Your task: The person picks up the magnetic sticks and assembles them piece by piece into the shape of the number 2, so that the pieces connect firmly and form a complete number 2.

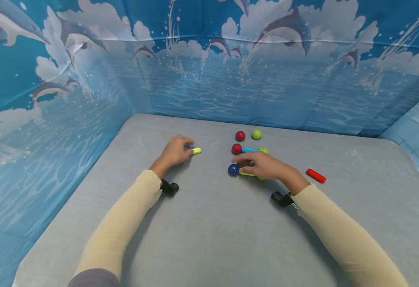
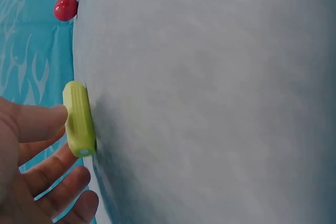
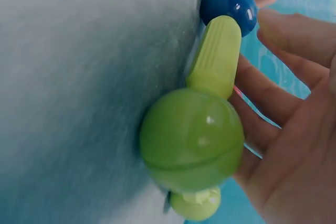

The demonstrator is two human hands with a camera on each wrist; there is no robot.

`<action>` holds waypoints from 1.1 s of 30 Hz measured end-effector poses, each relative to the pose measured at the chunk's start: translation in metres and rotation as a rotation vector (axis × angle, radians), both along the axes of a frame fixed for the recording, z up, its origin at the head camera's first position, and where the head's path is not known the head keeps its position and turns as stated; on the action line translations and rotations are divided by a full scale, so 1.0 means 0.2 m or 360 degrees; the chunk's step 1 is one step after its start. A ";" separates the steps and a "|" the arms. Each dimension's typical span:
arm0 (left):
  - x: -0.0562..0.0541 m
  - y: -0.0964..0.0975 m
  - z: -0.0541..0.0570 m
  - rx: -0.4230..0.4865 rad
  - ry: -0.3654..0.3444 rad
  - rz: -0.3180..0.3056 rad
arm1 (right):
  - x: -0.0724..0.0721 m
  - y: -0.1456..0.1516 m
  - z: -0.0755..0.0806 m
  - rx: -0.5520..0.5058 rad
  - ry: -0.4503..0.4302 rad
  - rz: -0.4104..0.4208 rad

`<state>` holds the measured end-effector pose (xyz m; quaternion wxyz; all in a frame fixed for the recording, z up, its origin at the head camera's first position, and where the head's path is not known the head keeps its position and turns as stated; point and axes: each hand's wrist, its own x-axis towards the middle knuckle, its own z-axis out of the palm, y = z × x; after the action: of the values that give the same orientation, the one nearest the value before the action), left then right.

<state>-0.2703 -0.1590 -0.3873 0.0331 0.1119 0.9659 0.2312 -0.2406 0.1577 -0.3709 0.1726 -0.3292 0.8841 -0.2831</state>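
My left hand (image 1: 176, 151) pinches a yellow-green toy building rod (image 2: 80, 119) between thumb and fingers, at the left of the ball group. The rod has grooved sides and a small silvery spot on its end. My right hand (image 1: 263, 164) is spread over a second yellow-green rod (image 3: 215, 56), which lies between a blue ball (image 1: 233, 170) and a green ball (image 3: 191, 140). In the right wrist view the thumb is beside the blue ball, and the other fingers lie loosely behind the rod. Whether the thumb touches the ball I cannot tell.
Behind the right hand, a blue rod (image 1: 250, 150) joins a red ball (image 1: 236, 148) and a green ball (image 1: 263, 150). Farther back are another red ball (image 1: 240, 136) and green ball (image 1: 256, 134). A red rod (image 1: 316, 175) lies right on the grey table (image 1: 202, 231). Dolphin-print curtains (image 1: 209, 87) enclose it.
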 end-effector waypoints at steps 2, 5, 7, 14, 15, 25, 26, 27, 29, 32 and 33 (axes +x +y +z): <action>-0.01 0.02 0.00 0.0009 -0.0030 -0.0031 | -0.02 -0.01 0.00 0.0010 -0.0063 0.0017; -0.02 0.05 0.00 0.0012 -0.0083 -0.0069 | -0.04 -0.02 -0.01 0.0001 -0.0131 0.0030; -0.03 0.06 0.00 0.0021 -0.0114 -0.0076 | -0.05 -0.02 -0.02 -0.0004 -0.0168 0.0016; -0.04 0.05 0.00 0.0005 -0.0152 -0.0045 | -0.06 -0.03 -0.02 -0.0021 -0.0244 -0.0016; -0.04 0.05 0.00 -0.0010 -0.0154 -0.0045 | -0.06 -0.03 -0.02 -0.0019 -0.0247 -0.0018; -0.02 0.05 0.02 -0.0129 -0.0187 -0.0031 | -0.08 -0.04 -0.03 -0.0026 -0.0272 -0.0020; -0.02 0.05 0.02 -0.0129 -0.0189 -0.0031 | -0.08 -0.04 -0.03 -0.0028 -0.0274 -0.0020; -0.01 0.05 0.02 -0.0128 -0.0194 -0.0033 | -0.08 -0.04 -0.03 -0.0030 -0.0277 -0.0022; -0.01 0.05 0.03 -0.0126 -0.0197 -0.0042 | -0.08 -0.04 -0.02 -0.0031 -0.0286 -0.0028; -0.01 0.04 0.03 -0.0119 -0.0207 -0.0047 | -0.09 -0.04 -0.03 -0.0034 -0.0294 -0.0024; 0.00 0.04 0.03 -0.0115 -0.0211 -0.0048 | -0.09 -0.04 -0.03 -0.0040 -0.0298 -0.0020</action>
<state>-0.2711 -0.1502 -0.3809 0.1044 0.1096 0.9675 0.2026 -0.2582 0.1497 -0.3777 0.2486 -0.2978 0.8625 -0.3248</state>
